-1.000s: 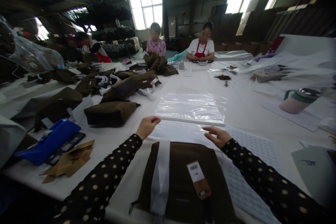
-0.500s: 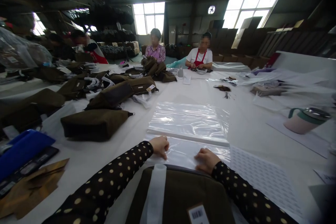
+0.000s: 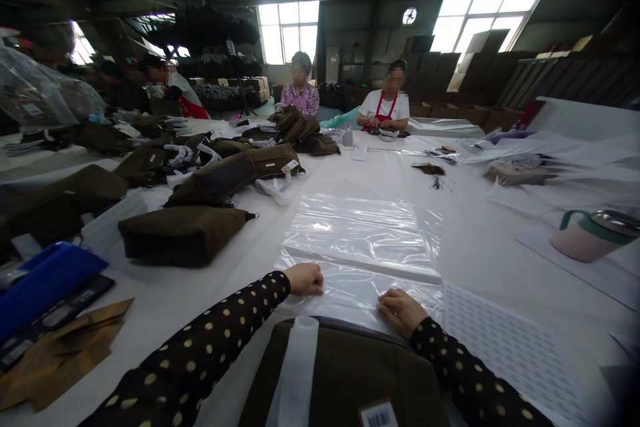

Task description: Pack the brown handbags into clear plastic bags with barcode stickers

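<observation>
Clear plastic bags (image 3: 365,223) lie flat in front of me, glossy and wrinkled. My left hand (image 3: 305,279) is closed, thumb and fingers pinched at the left part of the nearest plastic bag. On the right part of the same bag, my right hand (image 3: 401,311) has its fingers curled together at the film. Just below my hands stands a dark olive fabric bag (image 3: 370,367), close to my body. A white wrapped strap (image 3: 297,367) runs down its front, and a barcode tag (image 3: 379,415) hangs low on it.
Several olive bags (image 3: 187,233) are heaped on the left of the white table (image 3: 345,180). A blue object (image 3: 53,280) and brown paper (image 3: 65,353) lie near left. To the right are a printed sheet (image 3: 505,340) and a lidded mug (image 3: 585,237). Two co-workers sit across.
My left fingers have drawn together from a wider pinch. My right hand has shifted slightly right, its fingers curled at the plastic. The view has turned slightly.
</observation>
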The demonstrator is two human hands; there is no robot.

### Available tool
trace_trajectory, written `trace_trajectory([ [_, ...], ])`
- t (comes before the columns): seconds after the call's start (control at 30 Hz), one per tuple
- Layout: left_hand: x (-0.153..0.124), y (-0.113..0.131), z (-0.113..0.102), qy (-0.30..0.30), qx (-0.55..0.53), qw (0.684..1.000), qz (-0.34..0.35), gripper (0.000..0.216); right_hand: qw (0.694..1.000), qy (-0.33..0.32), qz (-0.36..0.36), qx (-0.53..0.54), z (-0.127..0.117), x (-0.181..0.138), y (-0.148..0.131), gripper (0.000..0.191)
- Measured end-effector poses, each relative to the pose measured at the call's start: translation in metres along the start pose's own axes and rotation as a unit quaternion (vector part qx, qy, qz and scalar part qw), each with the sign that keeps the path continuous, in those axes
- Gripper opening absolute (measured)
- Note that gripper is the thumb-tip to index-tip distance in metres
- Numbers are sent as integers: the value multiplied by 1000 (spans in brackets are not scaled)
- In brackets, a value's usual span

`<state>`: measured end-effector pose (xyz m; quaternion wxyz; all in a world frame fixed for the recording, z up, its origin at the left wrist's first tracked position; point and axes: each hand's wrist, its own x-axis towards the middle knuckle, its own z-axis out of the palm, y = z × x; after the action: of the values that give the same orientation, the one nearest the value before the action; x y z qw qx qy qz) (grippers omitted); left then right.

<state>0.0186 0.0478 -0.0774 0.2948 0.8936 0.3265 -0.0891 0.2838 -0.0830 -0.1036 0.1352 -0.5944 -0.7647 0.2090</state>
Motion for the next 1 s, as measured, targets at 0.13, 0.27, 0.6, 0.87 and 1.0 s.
trace_trajectory([
  [0.13,3,5,-10,8,-21,999,-31,26,998,-26,49,-28,-5,1,-4,33],
  [0.27,-3,22,-16,63,-5,997,-54,35,993,-45,86,-71,-23,13,-5,25],
  [0.6,-51,37,-34,129,70,989,-8,18,977,14,30,-211,-69,10,-28,15],
  [0.87,-28,32,-44,137,84,987,1,33,967,-61,71,-236,-72,-2,-28,11],
  [1.0,-14,33,-48,148,75,986,-20,39,960,-67,96,-253,-66,17,-23,16],
])
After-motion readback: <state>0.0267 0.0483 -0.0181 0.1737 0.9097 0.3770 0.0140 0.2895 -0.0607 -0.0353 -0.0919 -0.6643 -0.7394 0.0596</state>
